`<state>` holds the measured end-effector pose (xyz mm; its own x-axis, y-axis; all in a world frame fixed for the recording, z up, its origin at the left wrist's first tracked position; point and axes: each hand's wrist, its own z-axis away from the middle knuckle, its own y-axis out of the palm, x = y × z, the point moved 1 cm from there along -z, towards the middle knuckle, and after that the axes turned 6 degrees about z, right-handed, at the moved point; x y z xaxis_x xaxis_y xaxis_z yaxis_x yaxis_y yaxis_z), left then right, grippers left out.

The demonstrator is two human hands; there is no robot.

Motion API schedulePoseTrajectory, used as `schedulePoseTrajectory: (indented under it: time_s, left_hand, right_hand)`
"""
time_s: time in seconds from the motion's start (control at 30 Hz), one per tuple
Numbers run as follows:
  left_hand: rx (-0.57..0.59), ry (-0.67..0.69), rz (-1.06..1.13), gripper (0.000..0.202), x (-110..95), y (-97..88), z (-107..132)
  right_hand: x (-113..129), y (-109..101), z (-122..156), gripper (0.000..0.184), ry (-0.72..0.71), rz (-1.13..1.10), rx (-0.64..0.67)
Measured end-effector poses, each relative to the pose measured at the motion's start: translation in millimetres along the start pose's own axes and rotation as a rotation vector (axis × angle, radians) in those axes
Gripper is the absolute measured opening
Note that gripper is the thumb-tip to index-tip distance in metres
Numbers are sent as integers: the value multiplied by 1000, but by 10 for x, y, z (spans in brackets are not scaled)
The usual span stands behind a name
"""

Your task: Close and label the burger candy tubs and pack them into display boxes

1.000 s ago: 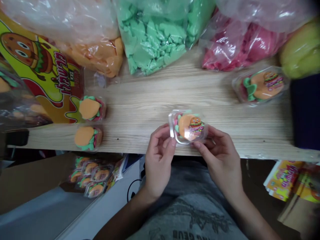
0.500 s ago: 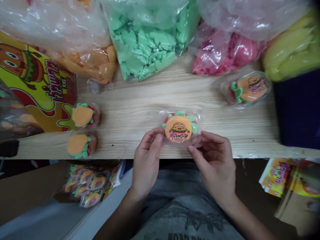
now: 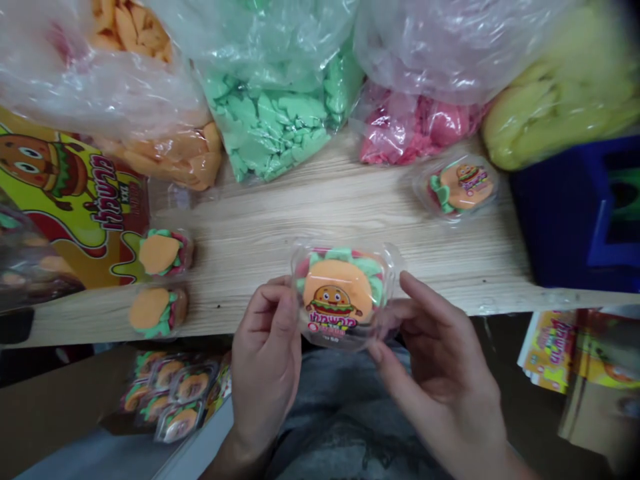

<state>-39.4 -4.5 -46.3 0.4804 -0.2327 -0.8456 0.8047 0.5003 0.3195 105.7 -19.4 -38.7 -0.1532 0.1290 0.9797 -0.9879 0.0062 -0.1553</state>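
Note:
A clear plastic container [image 3: 337, 290] holds a burger-shaped sweet with an orange top and green and red layers, with a burger sticker on its lid. My left hand [image 3: 270, 353] pinches its left edge between thumb and bent fingers. On the right side my right hand [image 3: 440, 367] grips the edge, the thumb low at the front corner and the index finger stretched out behind it. The container is tilted towards me over the table's front edge. Another stickered container [image 3: 463, 187] sits on the wooden table [image 3: 250, 233] to the right.
Bags of orange [image 3: 165, 157], green [image 3: 275, 127], pink [image 3: 415, 127] and yellow [image 3: 555, 107] pieces line the back. Two burger sweets [image 3: 159, 252] stand left, near a printed carton [image 3: 75, 193]. A dark blue box [image 3: 575, 220] stands right. Packed containers [image 3: 183, 420] lie in a box below left.
Both hands have lifted the container towards me and slightly left, so it looks larger. The view has shifted a little to the right.

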Motion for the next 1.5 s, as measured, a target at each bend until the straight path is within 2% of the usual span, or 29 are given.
schedulePoseTrajectory:
  time_s: [0.23,0.37,0.43,0.57,0.7,0.83,0.97,1.17,1.3,1.43,1.5]
  left_hand:
    - [-29,83,-80,11,-66,-41,152]
    - [-18,140,-166,8,-89,-67,223]
    - [-12,173,-204,7,-106,-73,248]
    - [21,200,-220,10,-138,-80,284]
    - [-22,126,-168,15,-136,-89,327]
    - [-47,209,-173,12,-150,-53,376]
    - [1,262,-202,10,-172,22,410]
    - [62,277,-128,18,-191,50,467]
    - [175,254,-226,29,-211,40,502]
    - [262,288,-273,31,-220,30,505]
    - [285,351,-305,32,-211,23,496]
  right_hand:
    - [14,-78,105,61,-59,69,123]
    - [62,-64,93,33,19,-9,-27]
    - [96,-55,70,30,51,-90,-75]
    - [125,-71,51,34,80,-122,-9]
    - [100,-115,60,21,100,-142,-18]
    - [32,-147,99,10,177,-241,-15]
    - [-70,-213,174,7,278,-261,2]
    - [-170,-291,223,8,237,-230,19]
    - [-201,-289,253,7,255,-216,29]
    - [-186,-267,259,5,267,-318,45]
    - [-170,-241,239,8,253,-375,79]
